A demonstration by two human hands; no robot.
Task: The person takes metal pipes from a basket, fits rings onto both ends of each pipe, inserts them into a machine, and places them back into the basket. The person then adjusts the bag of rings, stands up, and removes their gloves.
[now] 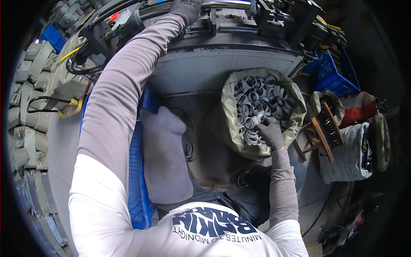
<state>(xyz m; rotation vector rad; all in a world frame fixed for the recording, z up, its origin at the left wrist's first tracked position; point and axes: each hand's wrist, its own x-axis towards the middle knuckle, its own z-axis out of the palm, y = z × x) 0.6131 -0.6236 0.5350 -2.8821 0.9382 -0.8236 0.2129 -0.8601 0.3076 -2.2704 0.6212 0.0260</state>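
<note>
My left hand, in a grey glove, reaches far forward to the machine and lies over its shiny metal rod. The upper picture edge cuts off its fingers, so their grip is hidden. Down to the right, my grey-gloved right hand is inside the mouth of an olive woven sack. Its fingers are closed at a cluster of pale grey rings. Many more grey rings, some in coiled bundles, fill the sack around and beyond this hand.
The black machine frame spans the far side. A blue crate stands beside my left leg, which bears a grey pad. Right of the sack are a wooden stool, a white sack and a blue bin. Wrapped packages pile up leftward.
</note>
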